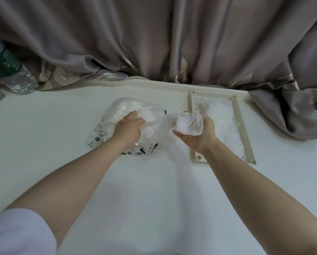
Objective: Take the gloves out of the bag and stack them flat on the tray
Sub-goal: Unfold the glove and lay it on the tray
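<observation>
A clear plastic bag (115, 115) with black print lies in the middle of the white table, bulging with thin translucent gloves. My left hand (129, 128) rests on the bag and pinches one end of a glove (172, 125) that stretches to the right. My right hand (195, 134), palm up, grips the bunched other end of that glove just left of the tray. The beige perforated tray (243, 129) lies at the right, with a pile of translucent gloves (225, 122) inside it.
A grey curtain (172, 43) hangs along the table's far edge and drapes onto the table at the right, next to the tray. A clear water bottle (14, 74) with a green label lies at the far left.
</observation>
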